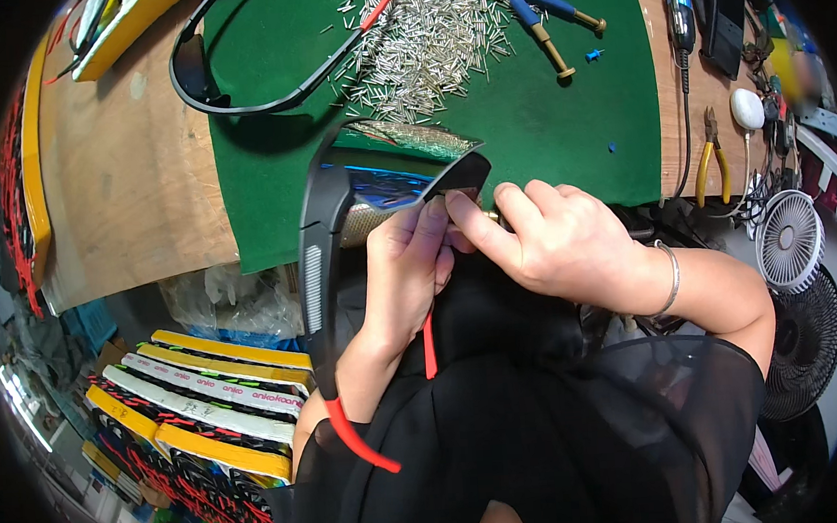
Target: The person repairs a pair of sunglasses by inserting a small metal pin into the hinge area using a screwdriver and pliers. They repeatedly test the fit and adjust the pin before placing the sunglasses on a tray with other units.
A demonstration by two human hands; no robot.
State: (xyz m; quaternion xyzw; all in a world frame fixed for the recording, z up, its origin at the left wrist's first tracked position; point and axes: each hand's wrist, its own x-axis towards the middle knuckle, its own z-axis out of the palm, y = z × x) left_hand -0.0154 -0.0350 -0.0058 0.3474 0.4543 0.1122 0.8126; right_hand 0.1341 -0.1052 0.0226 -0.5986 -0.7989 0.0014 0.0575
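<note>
A pair of black wraparound sunglasses (312, 215) with a mirrored lens and red temple tips is held up over the near edge of the green mat (583, 127). My left hand (402, 267) is closed on it, thumb pressed to the frame's lower right corner. At that same corner, the extended index finger of my right hand (566, 238) meets the left thumb. Its other fingers are curled, and a small brass-coloured bit shows beneath them; what they grip is mostly hidden. Beyond the lens lies a heap of small metal pins (424, 45).
Another black pair of sunglasses (279, 102) lies left of the heap. Two blue-and-brass screwdrivers (544, 38) rest right of it. Yellow-handled pliers (711, 162), a black phone (725, 17) and a white fan (789, 239) are at right. Yellow-edged trays (221, 408) stack at lower left.
</note>
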